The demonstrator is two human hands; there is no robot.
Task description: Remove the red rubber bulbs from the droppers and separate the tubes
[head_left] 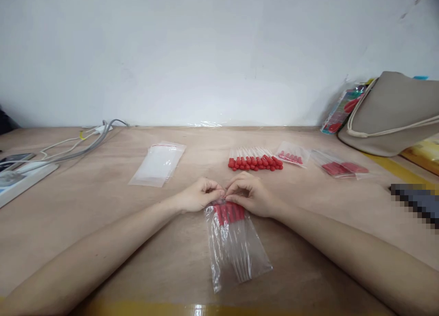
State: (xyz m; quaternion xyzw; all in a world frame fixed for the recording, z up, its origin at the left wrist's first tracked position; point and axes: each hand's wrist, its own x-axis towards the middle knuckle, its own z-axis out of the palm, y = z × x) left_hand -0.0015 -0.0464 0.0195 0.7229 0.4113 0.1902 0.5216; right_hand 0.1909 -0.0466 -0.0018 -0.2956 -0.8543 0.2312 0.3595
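Observation:
My left hand [202, 195] and my right hand [252, 193] meet at the upper edge of a clear plastic bag [236, 249], both pinching it between thumb and fingers. Inside the bag lie several white sticks with red tips [228, 213], the red ends towards my hands and the sticks towards me. Just beyond my right hand is a row of loose red-tipped white sticks [255, 161]. Beside that row rests a small bag of red-tipped sticks [291, 155]. Further right are more bags with red contents [338, 168].
A stack of flat clear bags [159, 163] lies at left. A power strip [27, 181] with cables [92, 144] and a phone [15, 159] are at the far left. On the right are a grey-beige bag [394, 110], a colourful package [343, 108] and a blurred dark object [414, 204].

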